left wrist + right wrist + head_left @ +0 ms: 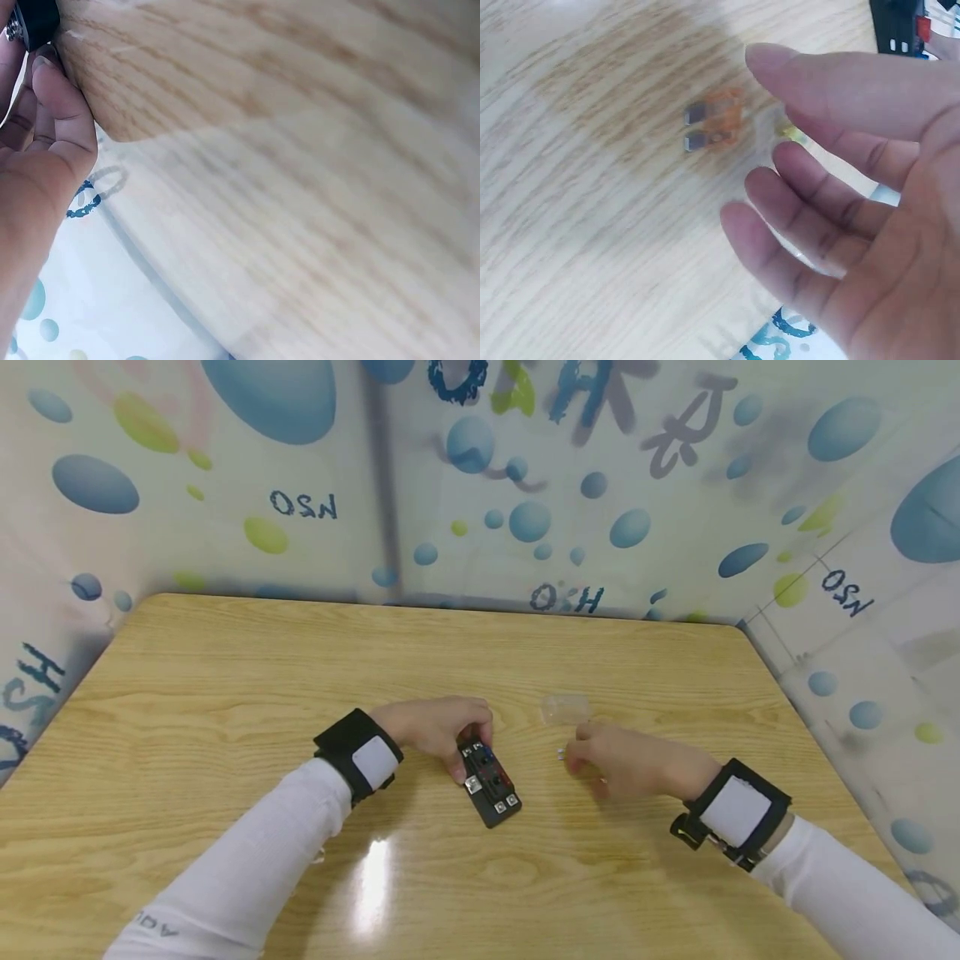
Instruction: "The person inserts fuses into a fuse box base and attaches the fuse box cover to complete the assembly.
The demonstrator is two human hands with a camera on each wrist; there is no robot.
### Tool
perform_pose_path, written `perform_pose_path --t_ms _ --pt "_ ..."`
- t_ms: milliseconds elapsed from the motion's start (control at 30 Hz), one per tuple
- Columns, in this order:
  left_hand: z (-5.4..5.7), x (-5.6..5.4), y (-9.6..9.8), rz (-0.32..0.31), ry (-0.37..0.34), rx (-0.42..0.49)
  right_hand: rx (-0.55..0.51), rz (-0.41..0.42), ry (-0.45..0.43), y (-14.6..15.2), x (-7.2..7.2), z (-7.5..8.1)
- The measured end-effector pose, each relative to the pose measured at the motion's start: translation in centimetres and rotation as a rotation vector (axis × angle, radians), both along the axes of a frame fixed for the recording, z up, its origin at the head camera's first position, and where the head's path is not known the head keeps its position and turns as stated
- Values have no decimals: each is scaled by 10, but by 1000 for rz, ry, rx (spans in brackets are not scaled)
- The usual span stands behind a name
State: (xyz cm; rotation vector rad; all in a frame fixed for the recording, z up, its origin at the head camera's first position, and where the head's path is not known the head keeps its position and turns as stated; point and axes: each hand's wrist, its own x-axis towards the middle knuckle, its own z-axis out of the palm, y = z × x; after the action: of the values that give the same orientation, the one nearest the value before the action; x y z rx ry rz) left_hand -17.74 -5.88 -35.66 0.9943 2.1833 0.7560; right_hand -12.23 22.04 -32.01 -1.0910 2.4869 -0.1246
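Observation:
My left hand (pixel 450 731) grips the upper end of a small black block (pixel 491 785) with metal terminals and red and blue parts, thumb on its left side. In the left wrist view only a corner of the block (pixel 39 24) shows. Just above the table, my right hand (pixel 622 760) has its fingers loosely bent, with nothing seen held in them. An orange blade fuse (pixel 724 120) with two metal prongs lies on the wood near the thumb and fingertips. Behind the fingers a small yellow piece (pixel 791 133) shows partly; its kind is unclear.
A clear plastic cup or jar (pixel 566 710) lies beyond the right hand. The wooden table (pixel 247 668) meets a printed backdrop (pixel 540 485) along its far edge and sides. A black band with a camera sits on each wrist.

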Motion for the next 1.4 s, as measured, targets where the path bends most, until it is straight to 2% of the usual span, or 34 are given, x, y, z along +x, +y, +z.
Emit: perform_pose_path --t_ms 167,367,633,833,1000,1200,1400 --pt "-1 0 0 3 -3 -3 -3 -10 -44 1 -1 -4" --pt "0 1 0 8 -10 0 26 -82 -98 1 -2 -7" --pt "0 1 -1 8 -8 12 -35 -21 -48 2 -5 -10" --pt "0 0 -1 5 -6 11 -6 -20 -36 -1 -6 -10" --pt "0 1 0 4 -5 4 10 -39 -50 -1 -6 -9" --pt "0 1 -1 7 -2 4 -1 -18 -55 0 -7 -6" --pt "1 1 -1 7 0 -1 7 -56 -121 1 -8 -3"
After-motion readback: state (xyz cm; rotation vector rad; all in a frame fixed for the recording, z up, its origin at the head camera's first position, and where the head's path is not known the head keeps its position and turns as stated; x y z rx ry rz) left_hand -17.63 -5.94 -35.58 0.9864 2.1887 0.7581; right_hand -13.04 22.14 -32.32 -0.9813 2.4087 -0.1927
